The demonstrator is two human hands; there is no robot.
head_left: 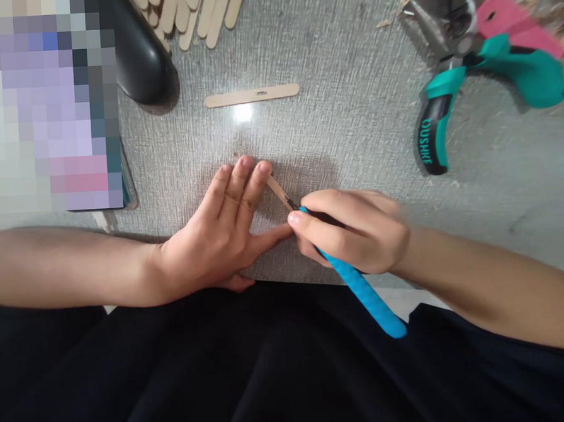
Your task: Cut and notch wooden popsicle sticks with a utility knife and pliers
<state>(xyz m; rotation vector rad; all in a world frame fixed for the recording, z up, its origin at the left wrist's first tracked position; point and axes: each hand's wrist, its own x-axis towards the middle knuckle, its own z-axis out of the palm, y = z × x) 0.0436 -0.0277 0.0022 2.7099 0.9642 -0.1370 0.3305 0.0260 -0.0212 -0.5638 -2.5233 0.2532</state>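
My left hand (pixel 219 230) lies flat on the grey table, fingers stretched out and pressing down a small wooden stick (pixel 278 188) near the front edge. My right hand (pixel 352 229) is closed round a blue-handled craft knife (pixel 362 288). The knife's tip touches the stick just right of my left fingertips. Most of the stick is hidden under my fingers.
A loose wooden stick (pixel 252 95) lies farther back, and a pile of sticks (pixel 191 11) sits at the back edge. Teal-handled pliers (pixel 468 75) and a pink object (pixel 513 22) lie at the right. A black object (pixel 136 55) and a blurred device (pixel 44 104) stand at the left.
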